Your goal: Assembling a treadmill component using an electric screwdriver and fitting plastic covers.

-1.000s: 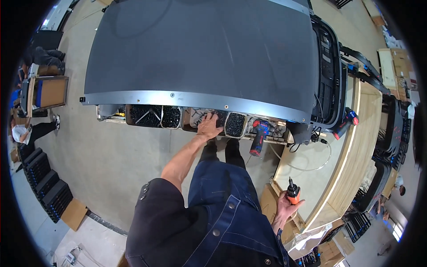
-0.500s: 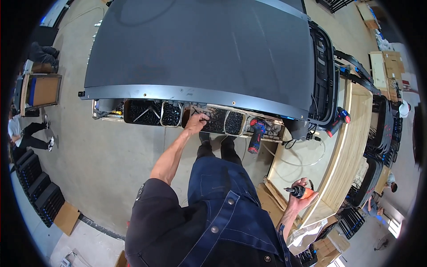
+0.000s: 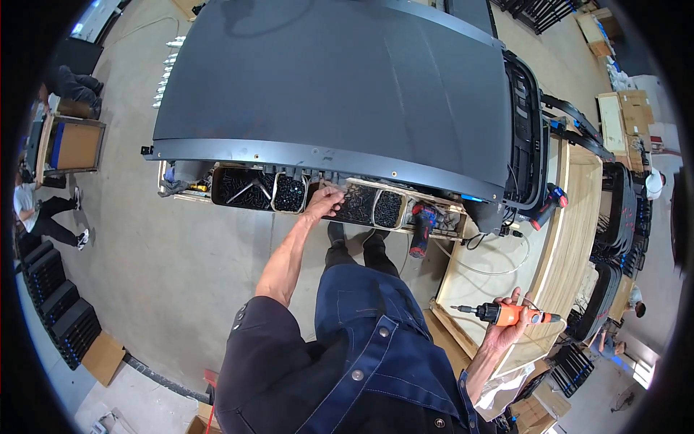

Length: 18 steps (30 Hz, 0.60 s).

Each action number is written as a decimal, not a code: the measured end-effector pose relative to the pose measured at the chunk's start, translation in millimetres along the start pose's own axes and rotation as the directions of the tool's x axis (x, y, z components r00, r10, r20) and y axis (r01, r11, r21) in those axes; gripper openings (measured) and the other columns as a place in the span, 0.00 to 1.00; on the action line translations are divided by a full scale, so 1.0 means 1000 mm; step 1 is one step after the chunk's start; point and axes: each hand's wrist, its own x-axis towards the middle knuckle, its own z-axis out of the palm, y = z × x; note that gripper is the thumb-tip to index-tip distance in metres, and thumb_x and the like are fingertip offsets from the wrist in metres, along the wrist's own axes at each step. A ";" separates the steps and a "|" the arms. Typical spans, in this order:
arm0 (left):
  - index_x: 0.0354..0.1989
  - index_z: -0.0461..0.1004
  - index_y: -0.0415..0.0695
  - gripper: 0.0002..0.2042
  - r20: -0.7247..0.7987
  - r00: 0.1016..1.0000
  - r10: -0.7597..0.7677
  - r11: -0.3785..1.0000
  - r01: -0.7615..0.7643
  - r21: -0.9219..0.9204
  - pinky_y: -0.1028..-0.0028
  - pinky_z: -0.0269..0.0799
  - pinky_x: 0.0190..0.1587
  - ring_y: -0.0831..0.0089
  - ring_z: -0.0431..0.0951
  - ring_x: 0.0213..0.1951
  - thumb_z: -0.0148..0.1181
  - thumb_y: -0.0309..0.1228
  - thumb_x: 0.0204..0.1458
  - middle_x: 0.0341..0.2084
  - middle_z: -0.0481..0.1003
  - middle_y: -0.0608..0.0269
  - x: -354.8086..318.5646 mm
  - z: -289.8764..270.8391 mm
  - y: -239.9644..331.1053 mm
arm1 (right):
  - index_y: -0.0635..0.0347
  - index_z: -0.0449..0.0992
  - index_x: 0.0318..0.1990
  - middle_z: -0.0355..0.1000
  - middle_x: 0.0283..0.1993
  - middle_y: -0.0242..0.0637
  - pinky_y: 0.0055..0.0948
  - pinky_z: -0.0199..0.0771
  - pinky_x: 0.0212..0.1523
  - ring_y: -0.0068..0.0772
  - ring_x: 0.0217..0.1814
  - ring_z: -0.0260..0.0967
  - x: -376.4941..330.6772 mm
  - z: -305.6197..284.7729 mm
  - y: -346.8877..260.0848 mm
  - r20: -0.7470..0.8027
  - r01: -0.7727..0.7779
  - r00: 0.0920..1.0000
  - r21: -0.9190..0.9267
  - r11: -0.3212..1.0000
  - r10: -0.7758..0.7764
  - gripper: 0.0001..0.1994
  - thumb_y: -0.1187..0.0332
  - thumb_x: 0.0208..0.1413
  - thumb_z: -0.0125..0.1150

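My left hand is over the row of fastener bins, its fingers curled together; whatever they hold is too small to make out. Just right of it lies a bin of loose screws, and to its left is a bin of small black fasteners. Out to the right, my right hand is closed around an orange electric screwdriver. The tool's black nose and metal bit point left. A large dark grey panel with a metallic front edge stretches above and beyond the bins.
A red and black cordless drill rests at the right end of the bins. Another drill stands by the wooden bench on the right, near a looping pale cable. Two people are far left; stacked black parts line the left side.
The screwdriver in my right hand has turned from partly end-on to sideways and shifted slightly right. My left hand remains over the bins. The whole view has shifted a little.
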 end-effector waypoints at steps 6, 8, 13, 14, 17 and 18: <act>0.52 0.72 0.47 0.11 -0.077 0.997 0.020 1.000 -0.022 -0.016 0.73 0.78 0.32 0.79 0.78 0.31 0.54 0.37 0.67 0.39 0.80 0.65 0.002 0.005 -0.002 | 0.59 0.59 0.66 0.73 0.49 0.46 0.47 0.74 0.53 0.37 0.42 0.75 -0.012 0.039 0.000 0.069 0.137 0.990 -0.211 0.968 -0.126 0.33 0.68 0.56 0.67; 0.59 0.68 0.47 0.15 -0.023 1.000 0.009 0.999 -0.010 -0.037 0.69 0.79 0.40 0.73 0.80 0.38 0.53 0.37 0.67 0.44 0.80 0.62 -0.006 0.008 0.004 | 0.60 0.60 0.66 0.73 0.49 0.45 0.46 0.74 0.53 0.37 0.42 0.75 -0.013 0.047 -0.001 0.133 0.167 0.982 -0.253 0.953 -0.137 0.32 0.69 0.55 0.67; 0.66 0.65 0.45 0.20 0.200 0.978 0.061 0.947 0.007 -0.321 0.64 0.74 0.56 0.64 0.78 0.54 0.51 0.35 0.68 0.54 0.75 0.59 -0.031 0.016 0.006 | 0.59 0.61 0.66 0.72 0.49 0.45 0.46 0.73 0.56 0.37 0.45 0.74 -0.012 0.069 0.007 0.249 0.160 0.963 -0.221 0.962 -0.103 0.30 0.68 0.57 0.65; 0.65 0.65 0.43 0.19 0.224 0.970 0.094 0.926 -0.002 -0.378 0.63 0.75 0.56 0.62 0.78 0.55 0.50 0.34 0.68 0.55 0.75 0.58 -0.035 0.018 0.005 | 0.59 0.61 0.66 0.72 0.49 0.45 0.46 0.73 0.56 0.37 0.45 0.74 -0.011 0.073 0.011 0.251 0.160 0.962 -0.215 0.963 -0.104 0.30 0.68 0.57 0.65; 0.64 0.66 0.39 0.18 0.241 0.961 0.137 0.905 -0.022 -0.425 0.60 0.75 0.59 0.57 0.76 0.57 0.47 0.31 0.69 0.58 0.73 0.51 -0.048 0.031 0.012 | 0.60 0.63 0.65 0.72 0.48 0.45 0.46 0.74 0.54 0.40 0.44 0.74 -0.010 0.082 0.022 0.298 0.168 0.951 -0.274 0.947 -0.082 0.30 0.68 0.56 0.66; 0.63 0.66 0.38 0.18 0.243 0.958 0.150 0.887 -0.022 -0.461 0.60 0.75 0.59 0.57 0.76 0.58 0.47 0.31 0.69 0.58 0.73 0.48 -0.053 0.035 0.016 | 0.60 0.63 0.65 0.72 0.48 0.45 0.46 0.74 0.54 0.40 0.44 0.74 -0.009 0.086 0.025 0.296 0.168 0.951 -0.269 0.948 -0.084 0.30 0.68 0.56 0.66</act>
